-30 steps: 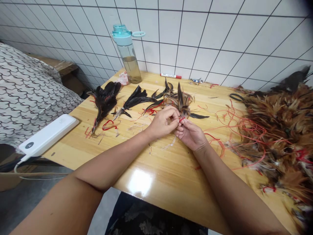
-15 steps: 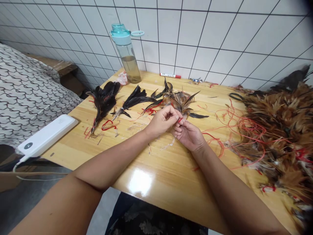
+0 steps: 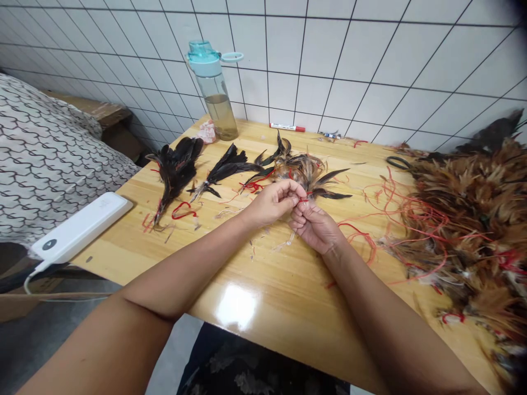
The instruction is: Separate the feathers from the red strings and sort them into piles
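Head view: the left hand (image 3: 274, 203) has thumb and forefinger pressed together on a short length of red thread (image 3: 303, 200), and the right hand (image 3: 317, 225), palm partly turned up, pinches the base of a feather tuft (image 3: 331, 176) right against it. Fingertips nearly meet, so whether the thread is knotted or only wrapped cannot be told. Holding the tuft by its base seems meant to leave the plumes free to fan out just beyond the fingers, with the thread within both hands' reach. Brown fluff (image 3: 302, 167) lies directly behind the grip; where it parts from the held tuft is hard to see.

To the left of the grip, two black feather bunches (image 3: 181, 159) (image 3: 224, 169) rest on the table (image 3: 263, 274), tips pointing away, probably so that their stems are easy to take up. To the right, loose red string (image 3: 440, 218) trails beside a large brown feather pile (image 3: 473, 192), apparently within arm's reach.

Beyond the grip and to its left stands a water bottle (image 3: 221, 112), capped in turquoise and roughly half full of yellowish-brown liquid. A red-and-white marker (image 3: 287, 127) lies farther back, near the wall (image 3: 325, 49).
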`<state>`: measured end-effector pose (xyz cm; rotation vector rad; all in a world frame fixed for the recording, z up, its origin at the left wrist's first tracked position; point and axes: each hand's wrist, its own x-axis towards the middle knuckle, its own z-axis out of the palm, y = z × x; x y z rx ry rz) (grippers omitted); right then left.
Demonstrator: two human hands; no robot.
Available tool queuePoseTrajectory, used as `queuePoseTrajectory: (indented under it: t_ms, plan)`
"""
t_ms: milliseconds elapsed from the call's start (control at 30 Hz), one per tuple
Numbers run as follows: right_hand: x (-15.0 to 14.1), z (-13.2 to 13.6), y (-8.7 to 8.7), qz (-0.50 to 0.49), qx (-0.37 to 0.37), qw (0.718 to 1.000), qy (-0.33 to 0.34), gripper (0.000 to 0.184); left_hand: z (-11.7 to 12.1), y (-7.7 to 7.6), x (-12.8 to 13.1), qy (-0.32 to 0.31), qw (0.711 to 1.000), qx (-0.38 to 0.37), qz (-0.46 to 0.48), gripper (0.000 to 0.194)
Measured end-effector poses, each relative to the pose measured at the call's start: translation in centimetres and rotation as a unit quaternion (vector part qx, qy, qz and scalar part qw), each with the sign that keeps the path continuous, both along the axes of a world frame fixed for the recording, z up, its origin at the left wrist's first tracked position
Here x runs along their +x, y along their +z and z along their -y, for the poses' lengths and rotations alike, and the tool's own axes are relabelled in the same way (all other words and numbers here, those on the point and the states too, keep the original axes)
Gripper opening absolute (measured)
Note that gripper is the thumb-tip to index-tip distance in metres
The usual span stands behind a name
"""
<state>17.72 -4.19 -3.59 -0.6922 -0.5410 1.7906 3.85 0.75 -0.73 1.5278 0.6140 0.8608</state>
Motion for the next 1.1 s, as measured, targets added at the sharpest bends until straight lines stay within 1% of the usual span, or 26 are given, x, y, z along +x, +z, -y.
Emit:
queuePoseTrajectory:
  t_ms: [133,233,367,467,633,833,933,1100]
  plan:
    - [0.1,0.0,-0.3,-0.002,0.018,1.0,0.011,0.02,-0.3,0.3,-0.4,-0.019,1.0,0.012,-0.012,0.011]
    - [0.2,0.0,-0.3,0.008,0.032,0.999,0.018,0.021,-0.5,0.5,-0.6,-0.032,0.999,0.006,-0.019,0.011]
    - [0.3,0.0,-0.2,0.03,0.029,0.999,0.026,0.022,-0.7,0.7,-0.9,-0.053,0.999,0.005,-0.012,0.012]
    - [0.4,0.0,-0.2,0.039,0.029,0.998,0.038,0.025,-0.8,0.8,-1.0,-0.071,0.997,0.025,-0.014,0.012]
    - [0.6,-0.1,-0.3,0.063,0.043,0.995,0.062,0.025,-1.1,1.0,-1.4,-0.088,0.994,0.053,-0.037,0.01]
    - [0.9,-0.1,-0.3,0.077,0.067,0.99,0.101,0.03,-1.6,1.3,-1.9,-0.134,0.987,0.076,-0.047,0.011]
    - [1.1,-0.1,-0.4,0.097,0.067,0.988,0.1,0.033,-1.6,1.6,-2.0,-0.142,0.985,0.082,-0.058,0.011]
    - [1.0,0.0,-0.7,0.135,0.065,0.985,0.086,0.033,-1.5,1.8,-2.1,-0.154,0.982,0.078,-0.082,0.01]
